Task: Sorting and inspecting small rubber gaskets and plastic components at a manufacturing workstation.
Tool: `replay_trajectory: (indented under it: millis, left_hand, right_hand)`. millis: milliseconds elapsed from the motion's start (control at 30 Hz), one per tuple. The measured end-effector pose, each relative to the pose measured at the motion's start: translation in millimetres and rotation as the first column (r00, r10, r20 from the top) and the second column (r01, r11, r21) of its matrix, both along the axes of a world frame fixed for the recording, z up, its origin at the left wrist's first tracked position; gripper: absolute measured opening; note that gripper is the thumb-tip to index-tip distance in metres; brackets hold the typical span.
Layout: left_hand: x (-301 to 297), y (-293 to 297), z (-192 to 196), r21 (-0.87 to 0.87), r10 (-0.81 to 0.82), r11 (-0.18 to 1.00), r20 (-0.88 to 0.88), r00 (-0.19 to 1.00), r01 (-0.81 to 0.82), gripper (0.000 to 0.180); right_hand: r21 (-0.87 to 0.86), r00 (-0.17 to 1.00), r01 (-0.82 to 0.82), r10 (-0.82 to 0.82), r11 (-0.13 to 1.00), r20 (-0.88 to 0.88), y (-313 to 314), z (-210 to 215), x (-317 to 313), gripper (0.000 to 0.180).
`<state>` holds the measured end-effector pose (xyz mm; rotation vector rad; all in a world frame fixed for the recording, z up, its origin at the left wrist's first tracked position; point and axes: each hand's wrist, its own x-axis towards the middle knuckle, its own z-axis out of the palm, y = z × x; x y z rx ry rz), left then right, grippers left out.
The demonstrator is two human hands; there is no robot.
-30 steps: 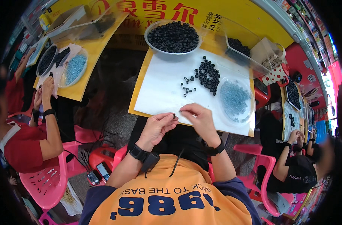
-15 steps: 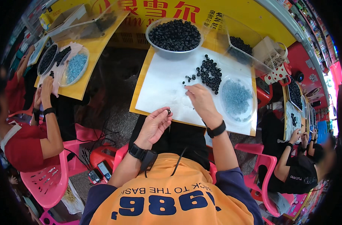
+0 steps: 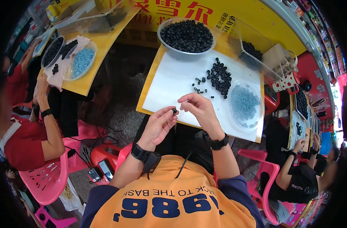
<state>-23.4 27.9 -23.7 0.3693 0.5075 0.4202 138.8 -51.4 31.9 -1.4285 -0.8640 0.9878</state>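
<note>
I am reading the frame from its left edge. At upper left a neighbouring person in red is sitting at a second yellow counter [image 3: 86, 85] that carries its own dark and pale blue parts; that person is apart from my work.

Just left of centre, my left hand [image 3: 158, 125] is pinching a small black ring [image 3: 174, 111] between thumb and fingertips, fingers curled closed around it. The ring is sitting at the very tip of that hand, over the near edge of the white sheet [image 3: 173, 81], just above my lap. It is looking like a tiny dark, round bead-like piece with a hole; finer detail is too small for me to tell.

Right of it, my right hand [image 3: 198, 110] is closing thumb and forefinger almost against the ring. Whether it is gripping something tiny of its own I cannot tell.

As I am judging progress, the work is looking far from finished: the grey bowl [image 3: 187, 36] at upper centre is sitting heaped with black rings, and a loose pile of rings [image 3: 220, 78] is lying on the sheet, with a few strays beside it. Further right, the clear round dish [image 3: 245, 104] is holding pale blue pieces, and a clear tub [image 3: 253, 51] behind it is holding more dark parts.
</note>
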Motion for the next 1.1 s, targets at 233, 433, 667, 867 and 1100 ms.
replay_trajectory:
  millis: [233,433,667,867,1100]
  left_hand:
    - [11,-9,15,-0.017,-0.052,0.998,0.017,0.999,0.052,0.020]
    - [10,-15,19,0.029,-0.073,0.997,0.010,0.997,0.073,0.021]
    - [10,-21,16,0.019,-0.072,0.997,-0.010,0.997,0.072,0.020]
    - [10,-25,11,-0.045,0.007,0.999,-0.007,1.000,-0.007,0.022]
    - [10,-20,11,-0.052,-0.019,0.998,0.019,1.000,0.020,0.021]
  right_hand:
    - [0.099,0.942,0.273,-0.244,0.957,-0.230,-30,-3,-19,0.014]
    - [0.129,0.951,0.305,-0.294,0.944,-0.100,-34,0,-32,0.012]
    - [0.284,0.790,0.280,-0.388,0.917,0.475,-37,-7,-39,0.017]
    - [0.265,0.800,0.199,-0.313,0.943,0.512,-46,-16,-38,0.023]
    - [0.168,0.483,0.428,-0.382,0.888,0.788,-48,-46,63,0.027]
